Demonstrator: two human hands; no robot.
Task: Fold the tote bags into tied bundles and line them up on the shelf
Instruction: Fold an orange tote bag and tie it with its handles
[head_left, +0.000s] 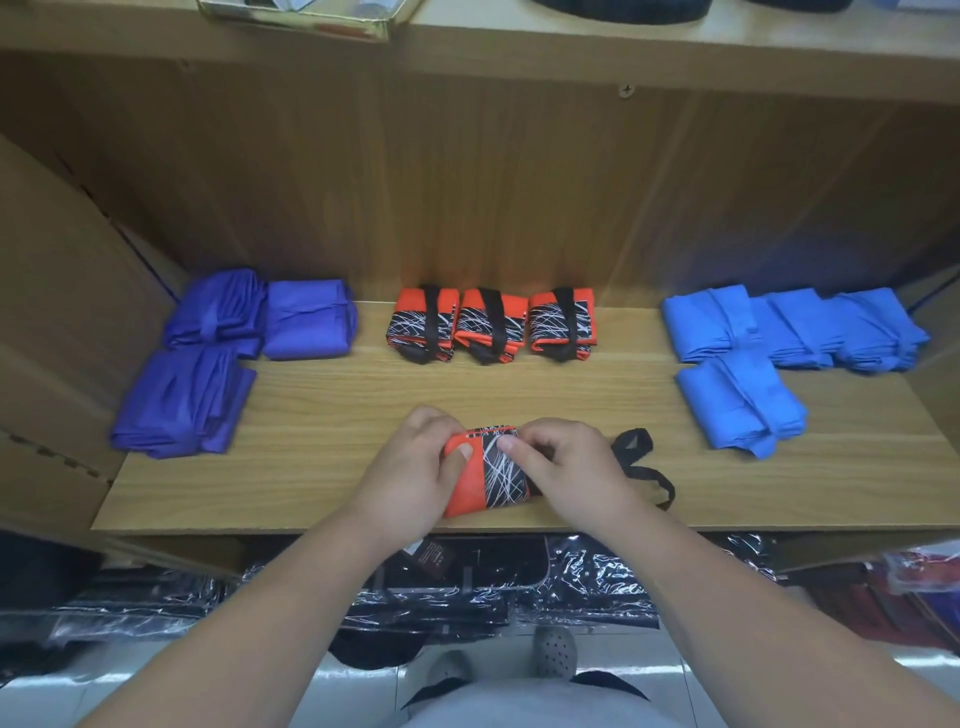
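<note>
Left hand (415, 470), right hand (569, 467): fingers (519, 444) pinch folded orange bag (467, 488), strap (647, 470) untied | shelf (332, 415): orange bundles (491, 325), purple bundles (306, 319), blue bundles (737, 400) lined | todo: tie, place

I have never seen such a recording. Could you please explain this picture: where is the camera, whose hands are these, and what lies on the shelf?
There is no machine, only a person. The single picture comes from a camera worn on the head, looking down. The left hand and the right hand both grip a folded orange bag at the front of the shelf. Its black strap lies loose at the right, not yet tied. Behind lie three tied orange bundles, with purple bundles at the left and blue bundles at the right.
</note>
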